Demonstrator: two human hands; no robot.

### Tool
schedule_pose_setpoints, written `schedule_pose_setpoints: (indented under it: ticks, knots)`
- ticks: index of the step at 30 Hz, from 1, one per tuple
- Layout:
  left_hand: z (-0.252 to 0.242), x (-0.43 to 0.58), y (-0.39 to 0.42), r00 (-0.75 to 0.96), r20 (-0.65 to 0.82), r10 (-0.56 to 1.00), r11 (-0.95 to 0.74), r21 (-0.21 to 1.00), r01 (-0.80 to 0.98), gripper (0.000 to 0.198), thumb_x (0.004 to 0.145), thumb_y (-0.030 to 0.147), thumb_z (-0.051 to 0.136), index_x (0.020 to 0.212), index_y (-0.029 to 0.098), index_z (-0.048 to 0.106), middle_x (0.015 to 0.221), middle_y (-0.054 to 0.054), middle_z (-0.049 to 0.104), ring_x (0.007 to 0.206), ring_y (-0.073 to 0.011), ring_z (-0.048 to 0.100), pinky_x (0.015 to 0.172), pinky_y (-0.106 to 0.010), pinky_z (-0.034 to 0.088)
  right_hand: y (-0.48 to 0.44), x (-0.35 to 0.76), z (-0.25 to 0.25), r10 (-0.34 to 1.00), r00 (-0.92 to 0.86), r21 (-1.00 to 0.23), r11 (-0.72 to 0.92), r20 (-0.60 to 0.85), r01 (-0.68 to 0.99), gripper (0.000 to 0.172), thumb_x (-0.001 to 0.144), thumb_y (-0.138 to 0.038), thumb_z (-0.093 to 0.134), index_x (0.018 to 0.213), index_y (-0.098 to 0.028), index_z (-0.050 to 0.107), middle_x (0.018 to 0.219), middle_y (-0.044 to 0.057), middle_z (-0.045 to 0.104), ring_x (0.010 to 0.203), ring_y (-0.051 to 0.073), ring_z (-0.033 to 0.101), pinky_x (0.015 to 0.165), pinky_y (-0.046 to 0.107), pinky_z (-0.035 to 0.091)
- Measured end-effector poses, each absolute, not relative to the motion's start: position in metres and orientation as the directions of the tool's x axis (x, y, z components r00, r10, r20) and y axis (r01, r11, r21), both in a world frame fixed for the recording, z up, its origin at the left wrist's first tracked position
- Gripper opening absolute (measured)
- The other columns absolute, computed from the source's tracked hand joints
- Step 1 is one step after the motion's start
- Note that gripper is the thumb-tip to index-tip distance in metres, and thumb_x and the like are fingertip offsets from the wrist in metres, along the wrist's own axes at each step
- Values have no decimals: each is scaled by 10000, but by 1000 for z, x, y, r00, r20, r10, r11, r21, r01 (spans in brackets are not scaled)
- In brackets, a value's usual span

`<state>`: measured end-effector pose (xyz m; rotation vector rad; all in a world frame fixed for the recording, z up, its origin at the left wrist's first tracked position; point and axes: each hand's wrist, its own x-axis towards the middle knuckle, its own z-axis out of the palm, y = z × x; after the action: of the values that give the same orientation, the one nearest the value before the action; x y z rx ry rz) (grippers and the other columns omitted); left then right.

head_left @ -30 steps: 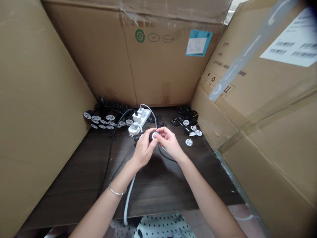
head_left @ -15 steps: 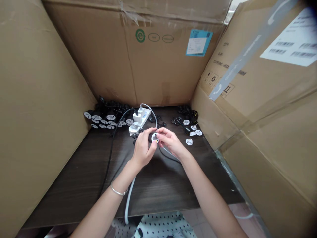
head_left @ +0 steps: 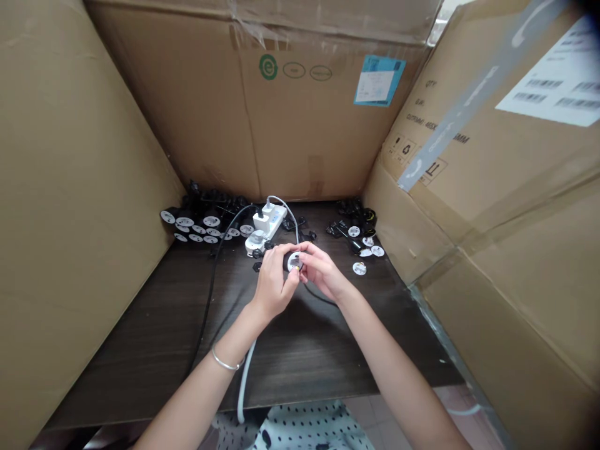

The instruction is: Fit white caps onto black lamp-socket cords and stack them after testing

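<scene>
Both hands [head_left: 274, 281] hold a round white plug [head_left: 294, 261] between cardboard cartons [head_left: 94, 187].

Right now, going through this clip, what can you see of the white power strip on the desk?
The white power strip is a long, plastic-looking bar lying on the dark wood desk, angled toward the back of the desk. Three white plugs appear seated along it, hiding most of its top. A white cord loops up from one plug, and a black cord seems to leave another. The left hand is just in front of it, apparently not touching.
</scene>
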<state>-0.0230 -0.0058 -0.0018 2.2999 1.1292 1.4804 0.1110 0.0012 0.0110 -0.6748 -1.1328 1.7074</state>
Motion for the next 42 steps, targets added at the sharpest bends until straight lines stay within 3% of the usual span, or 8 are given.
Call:
schedule_pose_setpoints:
  ticks: [10, 19, 28, 34, 42]
  knots:
    - [0, -25, -6, 263, 729, 632, -723, 433, 538, 313, 798, 260, 414, 1088, 143, 439, 988, -87, 549, 893, -196, 504, 801, -344, 406, 0, 113, 13, 915, -398, -916, -105, 64, -388, 314, 693, -381, 652, 871, -181, 488, 652, -31, 489, 473, 50, 401, 436, 175, 290]
    - [-6, -21, -9, 281, 647, 708, -698, 582, 418, 350, 819, 287, 397, 1136, 139, 410, 1034, -107, 553, 945, -204, 538, 825, -347, 419, -3, 112, 18, 947, -311, -913, -52, 85, -406, 292, 660, -326, 683, 762, -164, 464, 597, -45, 481, 458, 39, 387, 415, 151, 294]
    - [-2, -21, -8, 210, 657, 724, -679, 626, 383, 327, 826, 277, 382, 1128, 169, 443, 1054, -81, 542, 944, -197, 519, 851, -360, 406, -5, 109, 21, 944, -320, -897, -72, 79, -435, 234, 700, -303, 633, 790, -158, 473, 576, -53, 440, 463, 38, 367, 433, 153, 294]
    - [-7, -22, -8, 186, 672, 717, -674, 601, 430, 370, 804, 275, 401, 1156, 159, 411, 1065, -94, 527, 948, -209, 513, 838, -372, 413, -5, 106, 19, 940, -305, -929, 31, 152, -369, 276, 688, -277, 651, 871, -161, 480, 715, -29, 495, 489, 34, 397, 450, 168, 320]
    - [-10, -22, -6, 222, 658, 719, -677, 593, 435, 369, 806, 273, 391, 1148, 138, 409, 1062, -102, 533, 938, -198, 536, 821, -347, 429, -7, 98, 15, 954, -211, -929, 131, 213, -346, 245, 697, -280, 648, 730, -156, 440, 621, -51, 478, 459, 32, 386, 411, 154, 298]
